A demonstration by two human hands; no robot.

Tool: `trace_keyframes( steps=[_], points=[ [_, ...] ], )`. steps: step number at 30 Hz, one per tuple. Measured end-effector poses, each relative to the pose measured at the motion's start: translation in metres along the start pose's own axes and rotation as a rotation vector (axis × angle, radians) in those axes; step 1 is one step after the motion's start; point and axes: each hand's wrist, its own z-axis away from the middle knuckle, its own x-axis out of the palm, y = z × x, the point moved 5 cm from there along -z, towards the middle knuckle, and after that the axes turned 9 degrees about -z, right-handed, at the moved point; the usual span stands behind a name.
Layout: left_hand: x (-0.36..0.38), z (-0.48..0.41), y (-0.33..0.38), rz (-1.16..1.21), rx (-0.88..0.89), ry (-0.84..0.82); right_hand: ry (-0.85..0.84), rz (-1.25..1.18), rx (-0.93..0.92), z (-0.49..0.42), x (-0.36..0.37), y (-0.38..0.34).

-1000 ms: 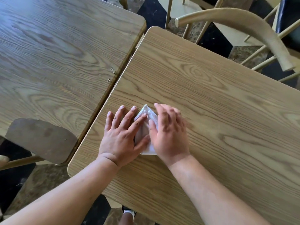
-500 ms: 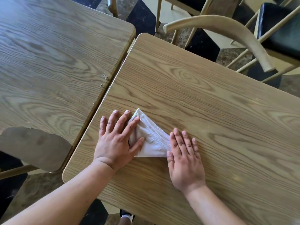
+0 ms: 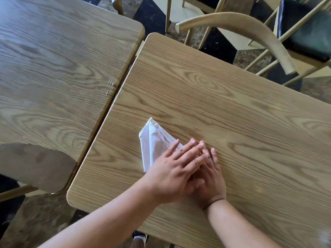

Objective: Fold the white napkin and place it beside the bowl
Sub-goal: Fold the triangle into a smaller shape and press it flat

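Left hand [image 3: 174, 173] stacked flat on right hand [image 3: 208, 178], both grips spread open, palms pressing the right corner of the folded white napkin [image 3: 154, 142] onto the wooden surface [image 3: 232, 113], likely creasing it; no bowl visible.

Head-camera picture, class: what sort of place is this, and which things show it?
Probably a cafe or canteen dining room: two wood-grain tables pushed together, curved-back chairs with black seats, and a checkered floor.

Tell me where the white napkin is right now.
In the head view the napkin lies folded to a point on the right-hand table, near its left edge, its right end under the left hand, which overlaps the right hand.
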Motion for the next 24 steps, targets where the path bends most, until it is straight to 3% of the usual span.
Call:
trace_keyframes(
  steps=[5, 10, 24],
  points=[
    [0.009, 0.006, -0.047, -0.150, -0.020, -0.012, -0.018, 0.000, 0.069, -0.004, -0.004, -0.001],
    [-0.012, 0.021, -0.112, -0.270, -0.220, -0.055, 0.003, -0.037, 0.096, -0.005, -0.009, -0.006],
    [-0.012, 0.017, -0.108, -0.267, -0.232, -0.126, 0.021, -0.025, 0.099, -0.004, -0.009, -0.005]
  ],
)
